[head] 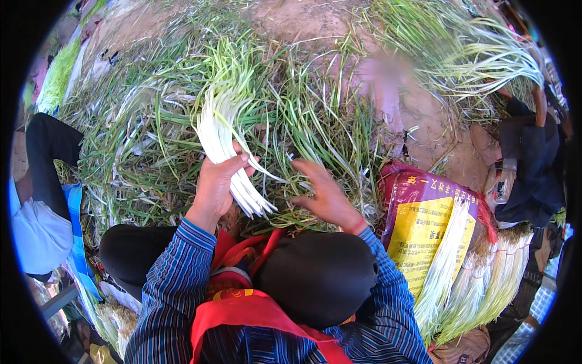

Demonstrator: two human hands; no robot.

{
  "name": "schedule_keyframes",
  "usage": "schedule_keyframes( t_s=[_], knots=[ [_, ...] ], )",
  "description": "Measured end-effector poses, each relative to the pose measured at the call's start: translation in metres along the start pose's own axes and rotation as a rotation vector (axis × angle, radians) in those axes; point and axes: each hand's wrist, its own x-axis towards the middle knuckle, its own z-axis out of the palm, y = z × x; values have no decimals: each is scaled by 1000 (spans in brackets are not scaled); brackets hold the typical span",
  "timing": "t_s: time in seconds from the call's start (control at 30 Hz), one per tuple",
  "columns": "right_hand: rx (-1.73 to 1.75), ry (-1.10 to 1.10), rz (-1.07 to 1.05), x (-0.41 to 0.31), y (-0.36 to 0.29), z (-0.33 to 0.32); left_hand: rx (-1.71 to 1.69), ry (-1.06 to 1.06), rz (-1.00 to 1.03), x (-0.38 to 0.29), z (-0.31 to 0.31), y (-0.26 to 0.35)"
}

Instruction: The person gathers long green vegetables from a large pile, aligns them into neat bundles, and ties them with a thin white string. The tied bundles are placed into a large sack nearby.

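My left hand grips a bunch of pale chive-like stalks, white at the lower ends and yellow-green toward the leaf tips. Its white ends stick out below my fingers, toward my lap. One loose stalk angles away from the bunch to the right, its tip short of my other hand. To the right of the bunch, my right hand is slightly blurred, its thumb and fingers apart with nothing visible between them. Beneath both hands lies a thick litter of green and withered leaves.
On my right, a purple and yellow printed sack lies under white stalks. Tied bundles lie beside it. A person in dark clothes sits at right near spread stalks. Another person's bent knee is at left.
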Motion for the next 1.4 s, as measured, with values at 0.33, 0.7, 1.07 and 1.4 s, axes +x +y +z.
schedule_keyframes(
  t_s=[0.33, 0.7, 1.07, 1.4],
  knots=[
    [668, -54, 684, -69, 27, 7, -42, 89, 298, 36, -19, 38],
    [348, -327, 252, -18, -23, -33, -170, -298, -303, -20, 39, -54],
    [711, -440, 521, -10, -35, -36, 37, -329, -190, -19, 66, -12],
    [-258, 236, 827, -50, 105, -50, 7, -399, 514, 24, 48, 122]
  ],
)
